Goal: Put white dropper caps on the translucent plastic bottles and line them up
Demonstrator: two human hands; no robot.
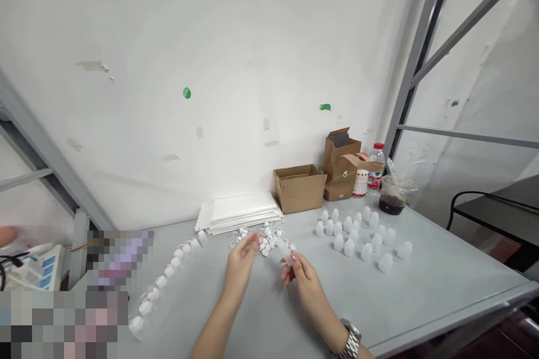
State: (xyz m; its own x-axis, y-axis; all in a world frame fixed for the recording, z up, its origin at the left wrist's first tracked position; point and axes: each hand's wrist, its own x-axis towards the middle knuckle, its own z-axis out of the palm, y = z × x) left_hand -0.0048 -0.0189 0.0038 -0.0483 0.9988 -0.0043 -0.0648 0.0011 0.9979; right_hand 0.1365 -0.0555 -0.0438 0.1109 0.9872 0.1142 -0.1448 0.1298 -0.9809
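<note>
My right hand [300, 272] pinches a small clear plastic bottle [284, 251], tilted, above the grey table [442, 286]. My left hand [242, 261] is raised beside it with fingers pinched together at a tiny white piece I cannot make out, just over a heap of small white caps [263, 235]. The two hands are a short gap apart. A silver watch [350, 342] sits on my right wrist.
Several white bottles [362, 233] stand in a group at right. A curved row of bottles [164, 277] runs at left. Against the wall are stacked white sheets [242, 212], cardboard boxes [300, 186], a water bottle [376, 165] and a cup of dark liquid [393, 195].
</note>
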